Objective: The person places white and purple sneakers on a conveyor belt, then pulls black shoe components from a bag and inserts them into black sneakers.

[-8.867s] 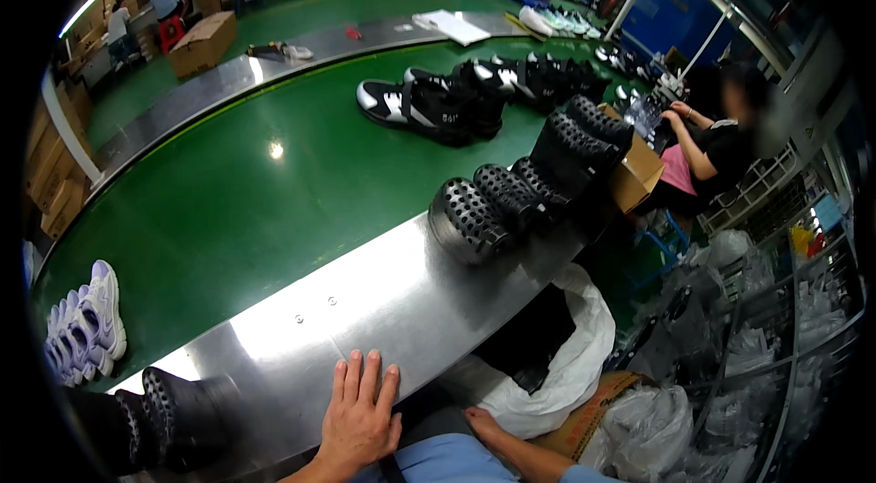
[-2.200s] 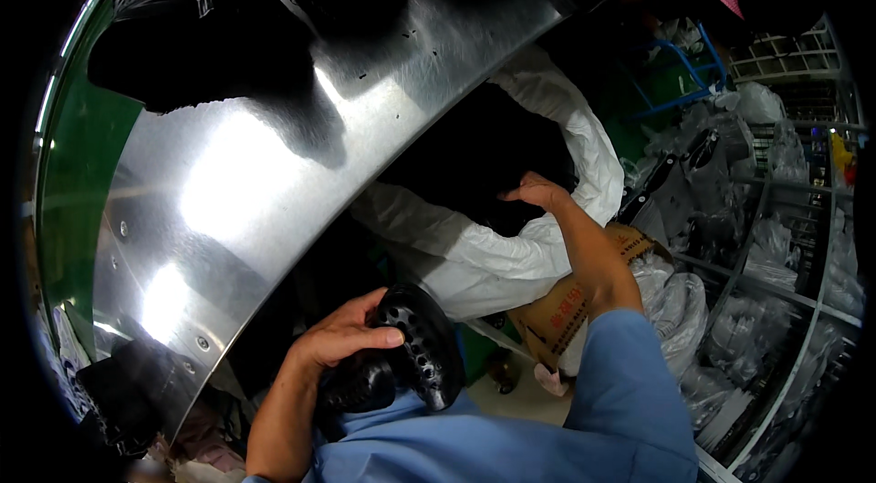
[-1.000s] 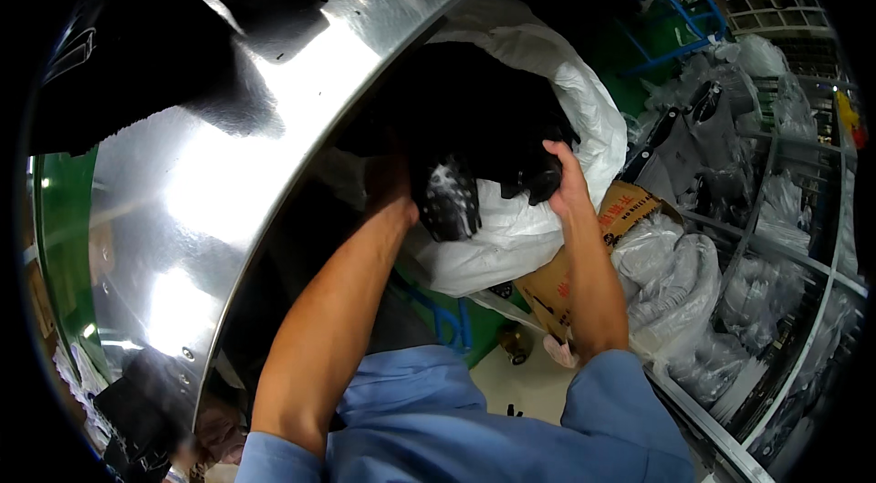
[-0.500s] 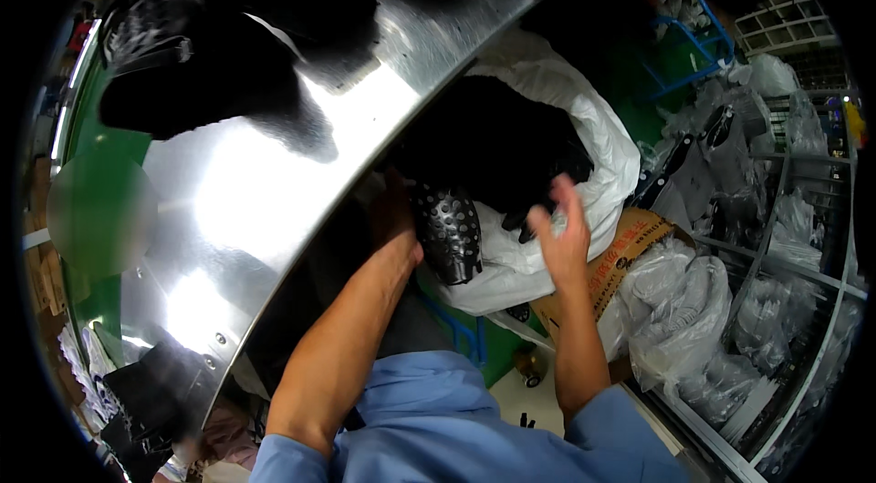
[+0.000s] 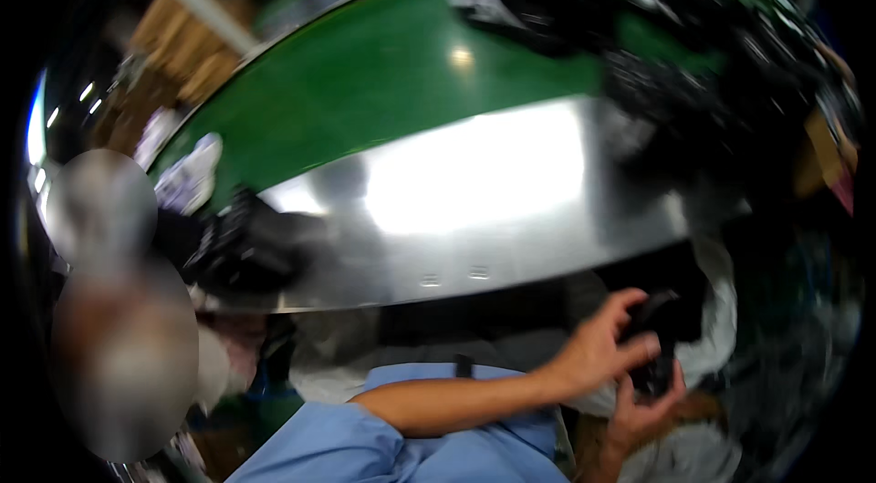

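Head: blurred, rounded black object (image 5: 661,322)

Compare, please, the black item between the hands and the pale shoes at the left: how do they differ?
Colour: the black item is dark; the pale shoes are white and lilac.
Support: the hands hold the black item; the pale shoes rest on the green surface.
Both look blurred, so fine detail is lost.
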